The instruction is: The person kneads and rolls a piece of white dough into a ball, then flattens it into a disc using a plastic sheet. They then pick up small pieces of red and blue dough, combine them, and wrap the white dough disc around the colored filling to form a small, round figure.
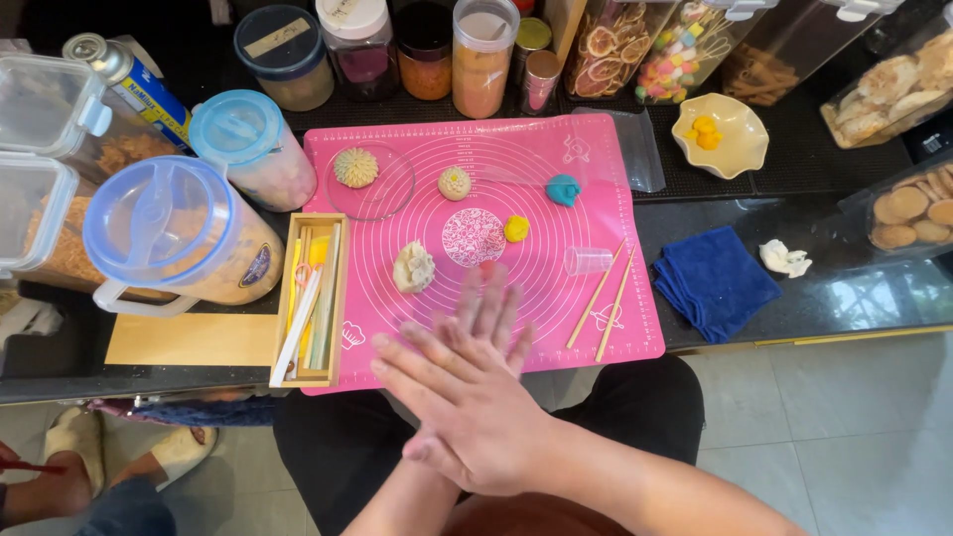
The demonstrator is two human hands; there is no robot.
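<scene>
Both hands pressed palm to palm over the near edge of the pink silicone mat (596, 199). Right hand (467, 407) lies on top, fingers flat and spread; left hand (491, 308) beneath, blurred, only its fingertips showing. Whether anything sits between the palms cannot be told.

Containers: open wooden box (286, 298) at 9 o'clock of the hands, holding slim sticks and shaping tools. Beyond it, a clear jug with pale blue lid (169, 223), tan crumbs inside. Scalloped cream dish (735, 159) at 2 o'clock carries small yellow pieces. Small clear cup (588, 260) lies tipped on the mat.

Shapes on the mat: ridged, flower-like dough ball (355, 167) on a clear round plate, a cream petalled piece (414, 267), a teal lump (564, 189), a yellow lump (516, 228). Two wooden skewers (606, 298) at 1 o'clock. Folded blue cloth (713, 278) on the dark worktop (844, 298).
</scene>
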